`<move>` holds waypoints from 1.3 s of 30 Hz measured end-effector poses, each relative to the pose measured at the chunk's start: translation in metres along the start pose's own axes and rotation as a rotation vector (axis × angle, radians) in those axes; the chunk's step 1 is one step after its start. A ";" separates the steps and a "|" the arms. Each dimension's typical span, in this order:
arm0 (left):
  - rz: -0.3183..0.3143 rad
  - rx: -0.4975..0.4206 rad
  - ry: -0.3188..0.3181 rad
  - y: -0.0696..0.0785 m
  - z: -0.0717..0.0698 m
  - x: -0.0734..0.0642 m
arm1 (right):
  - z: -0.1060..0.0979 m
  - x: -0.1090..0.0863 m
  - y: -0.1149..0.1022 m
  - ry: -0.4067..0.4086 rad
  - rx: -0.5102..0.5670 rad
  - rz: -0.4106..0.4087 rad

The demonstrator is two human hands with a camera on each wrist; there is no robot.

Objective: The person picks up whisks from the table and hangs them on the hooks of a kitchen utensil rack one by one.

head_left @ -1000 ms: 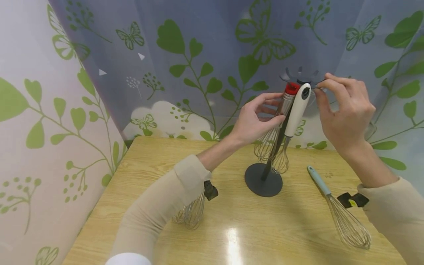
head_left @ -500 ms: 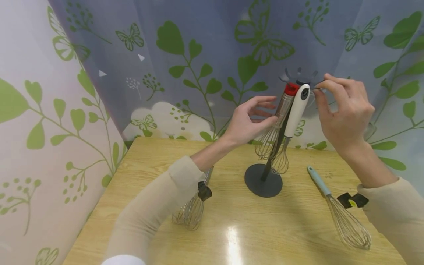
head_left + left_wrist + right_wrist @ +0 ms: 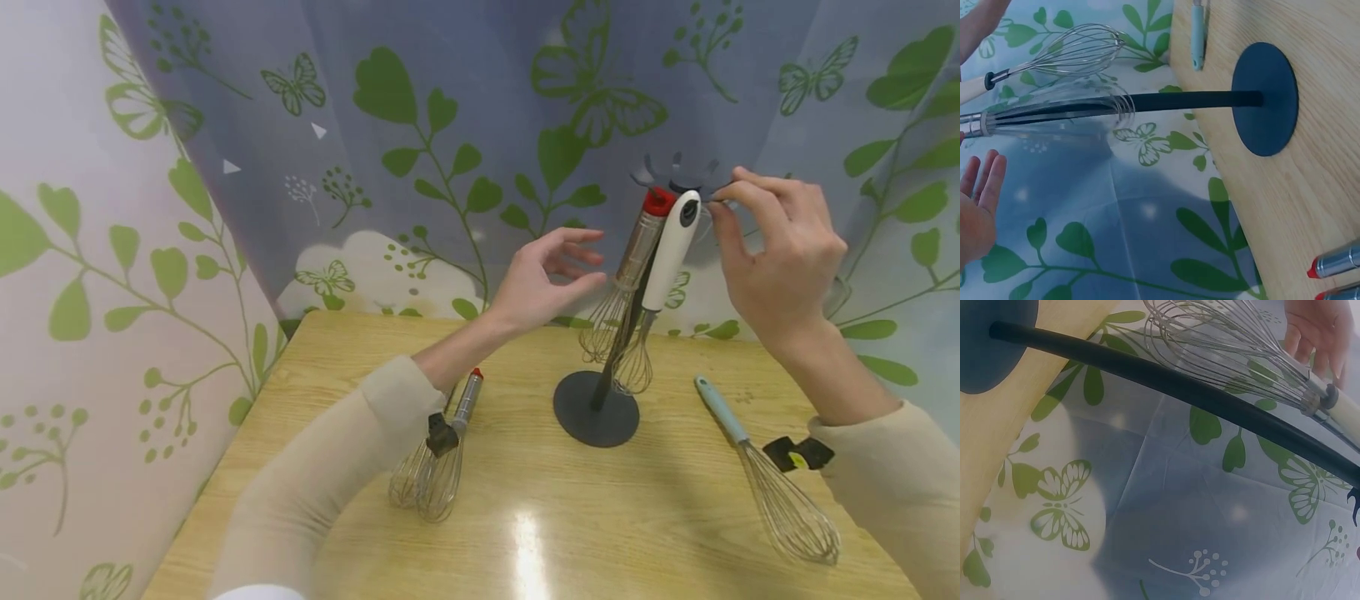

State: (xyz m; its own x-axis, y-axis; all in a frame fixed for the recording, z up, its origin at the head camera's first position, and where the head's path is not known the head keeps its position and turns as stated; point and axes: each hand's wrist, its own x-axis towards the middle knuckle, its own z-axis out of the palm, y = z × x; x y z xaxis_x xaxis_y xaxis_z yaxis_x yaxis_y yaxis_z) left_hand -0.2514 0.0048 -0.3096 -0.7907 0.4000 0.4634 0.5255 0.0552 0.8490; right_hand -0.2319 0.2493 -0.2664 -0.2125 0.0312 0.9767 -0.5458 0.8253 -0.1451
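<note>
A dark stand (image 3: 596,412) with a round base and a crown of hooks holds two hanging whisks. One whisk (image 3: 639,250) has a metal handle with a red end; the other whisk (image 3: 671,258) has a white handle. My left hand (image 3: 542,279) is left of the metal-handled whisk, fingers extended and holding nothing. In the left wrist view that hand (image 3: 979,212) shows a gap from the whisk. My right hand (image 3: 783,250) pinches the tip of a hook at the crown's right side, thumb and forefinger together.
Two metal whisks (image 3: 467,400) lie side by side on the table, partly behind the left sleeve. A whisk with a teal handle (image 3: 722,407) lies at the right. A patterned curtain (image 3: 450,108) hangs behind the table.
My left hand has let go of the red-ended whisk and drawn back to the left. The whisk stays hanging on the stand. My right hand keeps its pinch on the hook.
</note>
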 end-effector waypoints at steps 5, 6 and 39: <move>-0.013 0.024 0.004 -0.006 -0.006 -0.005 | 0.000 0.000 0.001 0.006 -0.005 -0.001; -0.016 0.029 0.005 -0.007 -0.007 -0.006 | 0.000 0.000 0.001 0.006 -0.003 0.000; -0.218 0.093 -0.021 -0.047 -0.051 -0.049 | -0.001 0.000 0.000 0.005 0.016 -0.019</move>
State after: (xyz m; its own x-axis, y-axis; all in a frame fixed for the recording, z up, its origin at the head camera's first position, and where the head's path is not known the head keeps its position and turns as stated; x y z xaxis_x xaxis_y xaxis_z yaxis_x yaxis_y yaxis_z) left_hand -0.2535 -0.0636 -0.3593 -0.8826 0.3880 0.2653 0.3701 0.2257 0.9012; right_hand -0.2311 0.2499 -0.2660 -0.1982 0.0187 0.9800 -0.5627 0.8165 -0.1294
